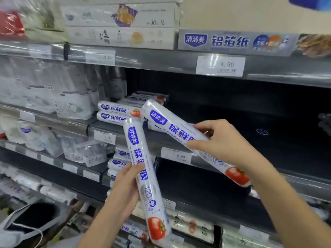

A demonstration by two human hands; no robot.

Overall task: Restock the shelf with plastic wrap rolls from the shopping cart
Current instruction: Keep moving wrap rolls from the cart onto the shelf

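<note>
The plastic wrap roll in the left hand (146,178) is white with blue lettering, a blue badge near its top and a red tomato with a green stalk at its lower end. The roll in the right hand (192,140), just right of it, has the same white, blue and red tomato print. Behind it, the shelf (250,111) is black inside with a grey edge carrying white price tags (220,66). Above that roll sits a silver-grey foil box (232,42) with blue characters.

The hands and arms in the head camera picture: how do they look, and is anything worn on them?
Both the left hand and the right hand are bare: no gloves, rings, watch or bracelet show. The forearms are uncovered too, with no sleeve visible up to the picture's edge. The fingernails look short and unpainted.
</note>
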